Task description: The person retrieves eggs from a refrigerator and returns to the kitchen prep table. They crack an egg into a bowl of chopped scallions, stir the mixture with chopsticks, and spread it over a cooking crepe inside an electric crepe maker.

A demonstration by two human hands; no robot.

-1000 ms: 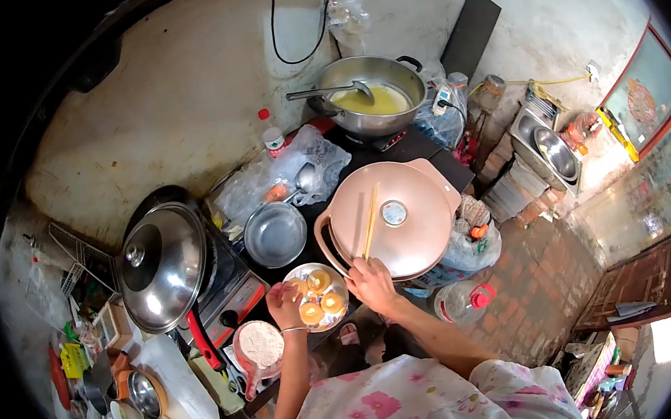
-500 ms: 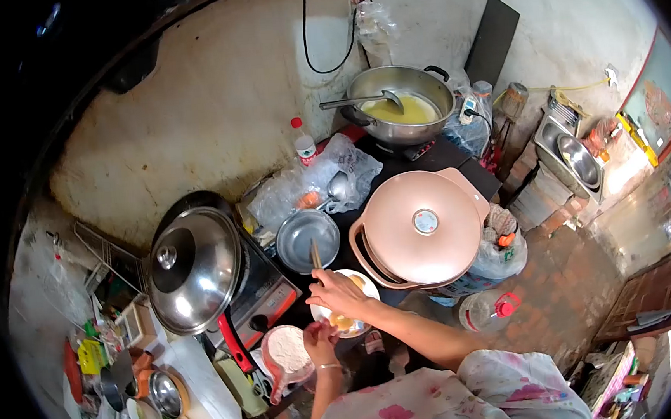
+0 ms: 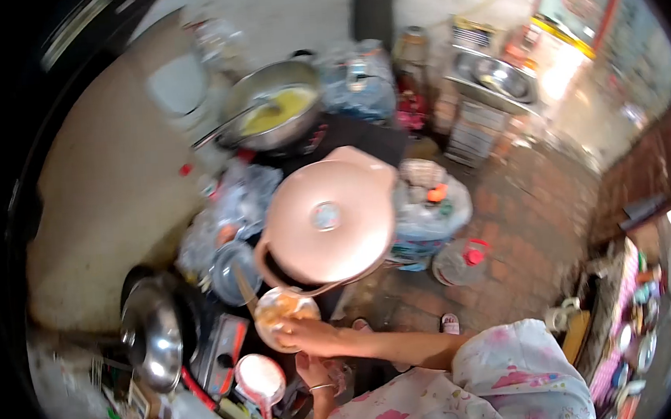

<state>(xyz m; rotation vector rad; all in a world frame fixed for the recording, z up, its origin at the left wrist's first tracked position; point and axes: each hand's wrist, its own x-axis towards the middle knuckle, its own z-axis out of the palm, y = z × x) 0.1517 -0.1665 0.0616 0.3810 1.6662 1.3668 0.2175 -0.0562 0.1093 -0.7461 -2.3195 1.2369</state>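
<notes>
Chopsticks (image 3: 244, 284) stick out from my right hand (image 3: 304, 334), which is closed round them over a plate (image 3: 266, 335) of yellowish round pieces (image 3: 284, 302). The chopsticks' upper part crosses the edge of a grey metal bowl (image 3: 235, 272). Just below the plate is my left hand (image 3: 313, 370), its fingers blurred; whether it holds anything is not clear. Left of it stands a pink bowl of white powder (image 3: 260, 377). A large pink lidded pot (image 3: 331, 221) sits behind the plate.
A steel pot with yellow liquid and a ladle (image 3: 274, 109) stands at the back. On the left are a lidded wok (image 3: 153, 331) and a stove (image 3: 223, 356). Plastic bags (image 3: 245, 196) lie beside the pink pot. A large bottle (image 3: 460, 261) stands on the brick floor.
The view has turned and shifted. My right hand has lifted the chopsticks off the pink lid and brought them over the plate. My left hand has moved from the plate to below it.
</notes>
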